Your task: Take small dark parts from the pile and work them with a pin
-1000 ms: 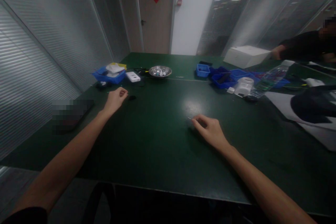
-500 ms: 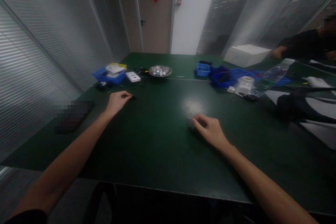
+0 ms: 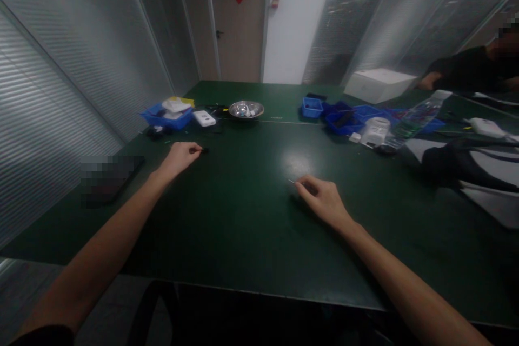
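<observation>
My left hand [image 3: 183, 155] pinches a small black piece [image 3: 205, 150] at its fingertips, low over the left side of the green table [image 3: 243, 216]. What the piece is, I cannot make out. Right of the middle, my right hand [image 3: 320, 194] is closed with thumb and forefinger on a thin, short metal pin-like thing [image 3: 291, 181], whose tip points left. Most of that thing is hidden in the fingers. The two hands are well apart. A white device [image 3: 204, 118] lies beyond my left hand.
A blue bin [image 3: 170, 119] with papers and a metal bowl [image 3: 246, 110] with small parts stand at the back. Blue bins [image 3: 343, 121], a white box [image 3: 379, 85], a plastic bottle [image 3: 421, 113] and a black strap [image 3: 450, 157] lie right. Another person [image 3: 458, 73] sits at far right.
Almost nothing differs. The view has shifted very slightly, and both hands keep their pinch in about the same places.
</observation>
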Action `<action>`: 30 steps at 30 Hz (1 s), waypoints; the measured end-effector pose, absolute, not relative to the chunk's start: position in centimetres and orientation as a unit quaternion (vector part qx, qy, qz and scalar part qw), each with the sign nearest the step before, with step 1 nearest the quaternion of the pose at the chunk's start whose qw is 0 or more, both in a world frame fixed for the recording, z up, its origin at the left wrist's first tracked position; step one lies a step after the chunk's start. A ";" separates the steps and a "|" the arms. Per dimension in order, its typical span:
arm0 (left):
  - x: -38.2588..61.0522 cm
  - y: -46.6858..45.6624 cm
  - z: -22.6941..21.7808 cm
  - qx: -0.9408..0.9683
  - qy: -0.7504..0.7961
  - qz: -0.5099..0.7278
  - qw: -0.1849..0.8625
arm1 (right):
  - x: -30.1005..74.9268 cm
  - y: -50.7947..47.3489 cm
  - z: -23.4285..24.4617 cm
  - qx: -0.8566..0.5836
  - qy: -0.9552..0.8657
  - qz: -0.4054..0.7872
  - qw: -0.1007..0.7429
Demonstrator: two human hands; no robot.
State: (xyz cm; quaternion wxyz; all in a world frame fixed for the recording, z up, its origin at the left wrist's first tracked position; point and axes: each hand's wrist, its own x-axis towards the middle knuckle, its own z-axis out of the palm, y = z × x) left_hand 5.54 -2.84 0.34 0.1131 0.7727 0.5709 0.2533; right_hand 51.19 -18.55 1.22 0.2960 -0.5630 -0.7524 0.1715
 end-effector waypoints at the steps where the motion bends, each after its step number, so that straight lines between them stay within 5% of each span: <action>1: 5.5 -2.8 0.3 0.777 0.568 0.250 0.106 | 51.2 -18.5 1.2 -0.563 -0.752 0.172 0.296; 20: 6.6 -2.1 -0.6 0.742 0.569 0.279 0.219 | 51.3 -18.3 0.7 -0.566 -0.756 0.167 0.282; 30: 20.1 -12.8 1.9 0.881 0.255 0.181 0.354 | 49.0 -20.2 1.3 -0.445 -0.837 0.195 0.250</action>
